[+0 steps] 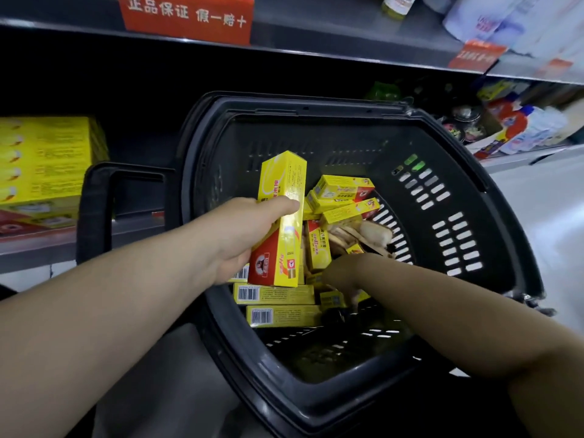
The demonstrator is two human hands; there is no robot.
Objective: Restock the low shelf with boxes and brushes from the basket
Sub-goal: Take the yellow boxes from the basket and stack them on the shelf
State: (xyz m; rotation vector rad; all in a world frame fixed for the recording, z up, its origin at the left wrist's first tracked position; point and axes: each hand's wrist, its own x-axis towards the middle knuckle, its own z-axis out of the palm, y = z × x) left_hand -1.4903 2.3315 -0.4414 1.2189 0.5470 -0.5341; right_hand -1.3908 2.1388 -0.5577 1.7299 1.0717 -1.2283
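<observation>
shelf [41, 245] gap open right of stacked boxes [44, 159].

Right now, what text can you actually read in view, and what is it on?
"正品保证 假一赔十": red sign on the upper shelf edge.
Second red sign to the right: blurred, unreadable.
Yellow box gripped by the left hand: print too small and blurred.
Boxes in the basket: barcodes only, digits unreadable.

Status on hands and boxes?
Left hand grips a yellow box above the basket. Right hand down among boxes, grip unclear. Shelf path unobstructed.
</observation>
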